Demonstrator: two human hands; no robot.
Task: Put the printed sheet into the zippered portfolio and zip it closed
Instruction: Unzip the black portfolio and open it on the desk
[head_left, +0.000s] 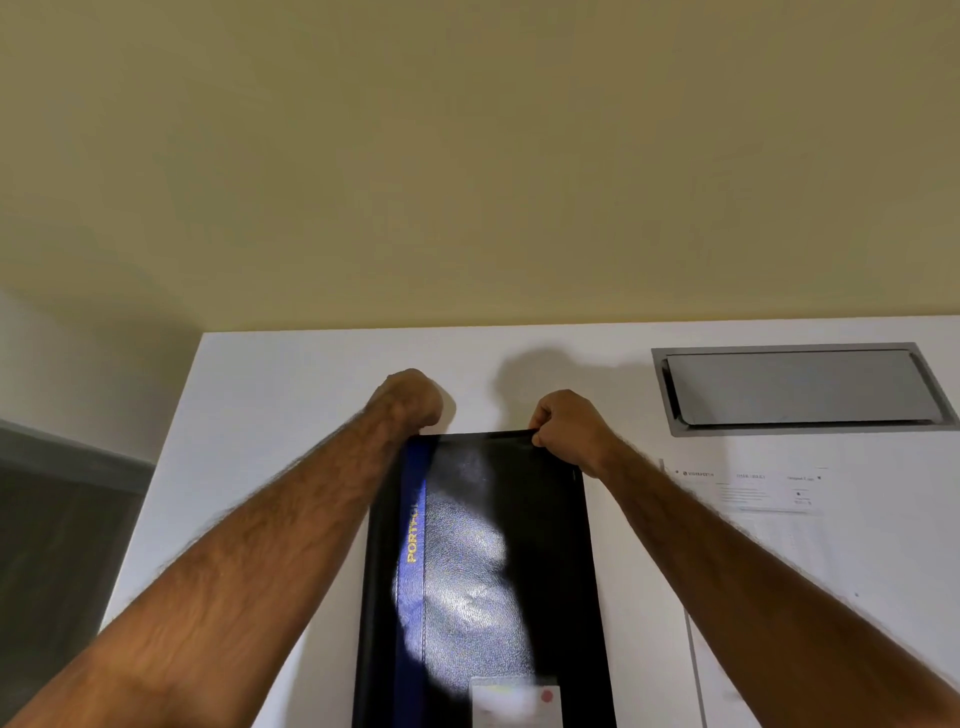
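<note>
A black zippered portfolio (483, 561) with a blue stripe and gold lettering lies lengthwise on the white table (291, 395), its cover down. My left hand (410, 397) is closed at the portfolio's far left corner, gripping the edge there. My right hand (569, 423) pinches the far edge near the right corner; whether it holds a zipper pull is hidden by the fingers. The printed sheet (769, 499) lies flat on the table to the right of the portfolio, partly under my right forearm.
A metal cable hatch (795, 387) is set into the table at the back right. A beige wall rises behind the table. A small white card with a red dot (517, 704) sits on the portfolio's near end. Dark floor lies to the left.
</note>
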